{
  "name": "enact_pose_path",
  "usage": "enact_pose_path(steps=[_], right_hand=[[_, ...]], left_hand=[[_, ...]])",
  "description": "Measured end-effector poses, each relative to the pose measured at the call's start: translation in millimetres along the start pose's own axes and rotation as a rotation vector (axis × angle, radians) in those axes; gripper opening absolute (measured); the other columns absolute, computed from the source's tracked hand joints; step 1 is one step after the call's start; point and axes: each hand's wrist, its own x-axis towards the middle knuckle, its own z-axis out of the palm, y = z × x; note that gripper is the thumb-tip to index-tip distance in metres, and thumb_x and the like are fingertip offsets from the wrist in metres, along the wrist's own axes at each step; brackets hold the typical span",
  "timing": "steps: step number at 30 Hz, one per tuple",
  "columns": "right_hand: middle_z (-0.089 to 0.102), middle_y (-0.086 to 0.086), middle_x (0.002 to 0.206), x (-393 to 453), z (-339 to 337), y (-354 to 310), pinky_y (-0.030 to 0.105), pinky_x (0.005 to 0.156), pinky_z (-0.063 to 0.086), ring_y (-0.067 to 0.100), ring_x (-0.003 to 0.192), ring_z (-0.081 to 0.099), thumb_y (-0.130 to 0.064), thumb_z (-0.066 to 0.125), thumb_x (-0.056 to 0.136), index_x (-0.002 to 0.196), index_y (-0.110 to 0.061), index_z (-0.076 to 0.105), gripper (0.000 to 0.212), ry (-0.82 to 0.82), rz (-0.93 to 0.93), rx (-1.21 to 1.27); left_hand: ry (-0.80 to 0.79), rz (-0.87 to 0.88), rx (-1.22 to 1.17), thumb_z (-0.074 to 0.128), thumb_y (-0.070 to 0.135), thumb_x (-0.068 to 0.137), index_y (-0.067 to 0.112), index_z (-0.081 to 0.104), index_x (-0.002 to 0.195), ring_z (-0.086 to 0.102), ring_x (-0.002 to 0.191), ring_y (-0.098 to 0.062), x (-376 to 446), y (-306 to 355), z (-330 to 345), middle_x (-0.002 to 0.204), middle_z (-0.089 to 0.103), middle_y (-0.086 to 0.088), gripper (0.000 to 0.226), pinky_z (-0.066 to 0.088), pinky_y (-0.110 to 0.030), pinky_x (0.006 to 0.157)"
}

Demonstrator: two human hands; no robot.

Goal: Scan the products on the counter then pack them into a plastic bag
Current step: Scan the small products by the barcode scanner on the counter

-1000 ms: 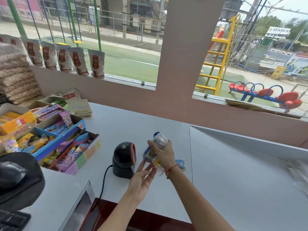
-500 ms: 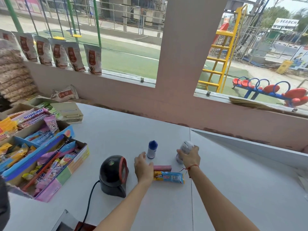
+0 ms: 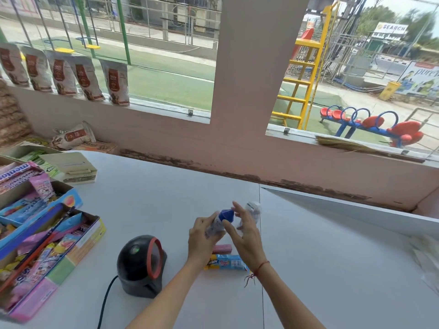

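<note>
Between the two hands, the left hand (image 3: 203,236) had its fingers wrapped round a small blue-capped bottle (image 3: 219,222), the right hand (image 3: 245,230) hovered splayed, touching its cap. Behind stood a clear bottle (image 3: 252,210), likely to topple if nudged. Two candy packs (image 3: 228,262) lay below; the scanner (image 3: 140,263) sat left.

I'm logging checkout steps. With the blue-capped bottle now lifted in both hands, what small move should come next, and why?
Probably swing the blue-capped bottle, held by the left hand with the right hand at its cap, down-left to face the barcode scanner's red-ringed window; it sits away from the window, and its label is not turned there.
</note>
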Motion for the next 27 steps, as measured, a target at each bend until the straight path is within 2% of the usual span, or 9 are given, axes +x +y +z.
enact_pose_path(steps=[2,5,8,10,12,15,21,25,27], right_hand=[[0.058,-0.008,0.118,-1.6,2.1,-1.0,0.011,0.087,0.047,0.013,0.112,0.057,-0.029,0.059,0.090,0.123,-0.034,0.050,0.035,-0.053,0.071,0.121],[0.063,-0.009,0.105,-2.6,2.5,-12.6,0.011,0.080,0.053,0.016,0.101,0.064,-0.025,0.064,0.085,0.111,-0.031,0.055,0.028,0.026,0.086,0.203],[0.067,-0.005,0.105,1.8,9.6,-40.5,0.008,0.074,0.052,0.008,0.090,0.065,-0.023,0.070,0.082,0.113,-0.018,0.060,0.033,0.080,0.031,0.210],[0.069,-0.006,0.104,1.3,20.2,-60.3,0.011,0.073,0.054,0.006,0.087,0.066,-0.026,0.073,0.080,0.112,-0.019,0.062,0.034,0.016,-0.039,0.206],[0.068,-0.009,0.102,-2.3,28.4,-73.8,0.014,0.073,0.056,0.008,0.087,0.067,-0.026,0.075,0.077,0.111,-0.021,0.063,0.036,-0.060,-0.088,0.199],[0.067,-0.008,0.099,-7.1,35.4,-82.0,0.021,0.075,0.059,0.013,0.087,0.066,-0.027,0.078,0.074,0.109,-0.022,0.066,0.037,-0.113,-0.119,0.214],[0.070,-0.001,0.102,-3.8,39.8,-84.2,0.023,0.076,0.060,0.013,0.086,0.066,-0.035,0.078,0.071,0.109,-0.021,0.066,0.042,-0.170,-0.167,0.155],[0.068,-0.004,0.097,23.2,31.0,-64.5,0.011,0.071,0.054,0.013,0.081,0.066,-0.030,0.077,0.075,0.109,-0.016,0.064,0.039,-0.010,-0.104,0.031],[0.069,0.005,0.106,39.1,26.0,-43.5,0.022,0.081,0.056,0.021,0.090,0.066,-0.024,0.075,0.078,0.114,-0.014,0.061,0.041,-0.017,0.021,-0.098]], left_hand=[[-0.082,-0.057,-0.063,0.070,0.021,0.082,0.025,0.046,0.136,0.057,0.102,-0.015,-11.9,11.1,-7.0,0.112,0.059,0.001,0.060,0.049,-0.018,0.082],[-0.009,-0.298,-0.390,0.071,0.008,0.080,0.015,0.028,0.145,0.053,0.117,-0.021,-33.3,8.6,-19.9,0.123,0.054,0.001,0.078,0.046,-0.029,0.090],[0.058,-0.449,-0.859,0.057,-0.017,0.080,-0.002,0.047,0.132,0.058,0.115,-0.027,-60.4,5.2,-23.6,0.117,0.064,-0.009,0.055,0.046,-0.034,0.095],[0.077,-0.454,-1.066,0.048,-0.025,0.079,0.002,0.054,0.124,0.061,0.109,-0.024,-73.3,3.8,-25.0,0.112,0.067,-0.006,0.053,0.049,-0.031,0.088],[0.117,-0.465,-1.172,0.045,-0.028,0.077,0.008,0.060,0.115,0.063,0.106,-0.020,-79.3,1.7,-28.0,0.110,0.069,-0.003,0.054,0.051,-0.030,0.083],[0.171,-0.500,-1.250,0.043,-0.030,0.075,0.009,0.064,0.104,0.063,0.105,-0.023,-85.0,-5.8,-34.7,0.103,0.072,-0.005,0.052,0.050,-0.033,0.087],[0.222,-0.483,-1.147,0.045,-0.027,0.078,0.005,0.062,0.106,0.063,0.100,-0.021,-82.1,-11.4,-37.3,0.106,0.068,-0.010,0.046,0.048,-0.031,0.089],[0.210,-0.342,-0.615,0.054,-0.022,0.076,0.009,0.065,0.104,0.064,0.101,-0.022,-65.4,-17.6,-31.6,0.110,0.068,-0.011,0.043,0.053,-0.011,0.078],[0.193,-0.245,-0.237,0.056,-0.014,0.079,0.017,0.065,0.106,0.059,0.112,-0.020,-54.5,-21.6,-31.8,0.118,0.066,-0.007,0.042,0.048,-0.015,0.089]])
